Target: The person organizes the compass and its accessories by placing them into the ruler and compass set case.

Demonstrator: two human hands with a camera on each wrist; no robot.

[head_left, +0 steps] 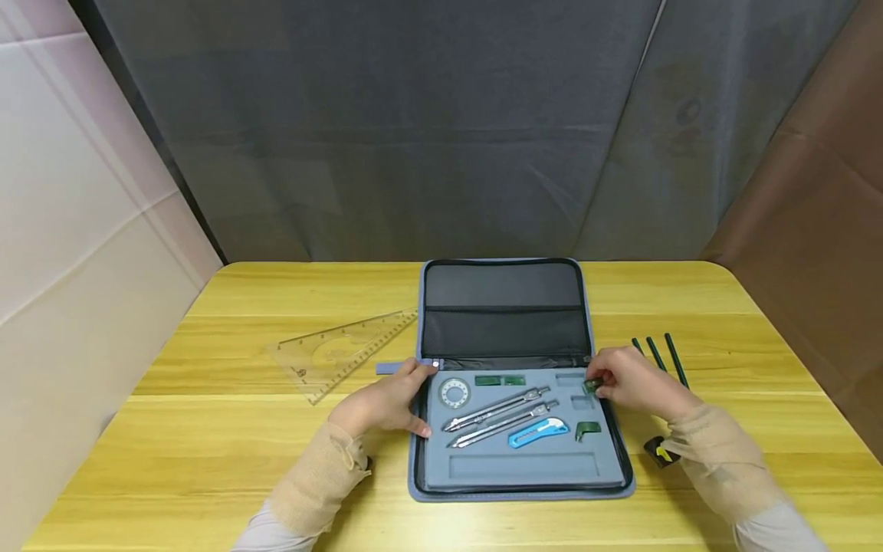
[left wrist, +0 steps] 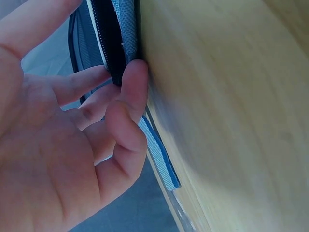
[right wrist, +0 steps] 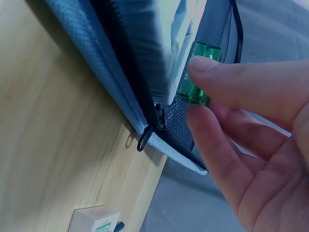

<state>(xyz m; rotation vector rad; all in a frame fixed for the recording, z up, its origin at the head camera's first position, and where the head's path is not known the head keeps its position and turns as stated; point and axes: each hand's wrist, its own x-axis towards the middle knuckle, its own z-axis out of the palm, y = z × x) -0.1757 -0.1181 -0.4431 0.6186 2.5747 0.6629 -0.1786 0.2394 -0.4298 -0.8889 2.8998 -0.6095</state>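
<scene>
An unzipped blue-grey zip case (head_left: 522, 497) lies on the table with its lid folded back. In its grey tray (head_left: 483, 479) sit two metal compasses (head_left: 502, 423), a light-blue utility knife (head_left: 538, 432), a round white-rimmed disc (head_left: 454, 393) and several small green pieces (head_left: 487, 380). My left hand (head_left: 389, 402) rests on the case's left edge, thumb and fingers spread; in the left wrist view the fingertips touch the zipped rim. Over the tray's right side, my right hand (head_left: 631, 379) pinches a small translucent green plastic piece (right wrist: 212, 50) between thumb and fingers.
A clear set square (head_left: 345, 353) lies left of the case, near a blue strap (head_left: 391, 368). Three dark green pencils (head_left: 676, 360) lie beyond the right hand. Beneath the right wrist is a black-and-yellow item (head_left: 661, 452). A pale block with green print (right wrist: 94, 220) shows in the right wrist view.
</scene>
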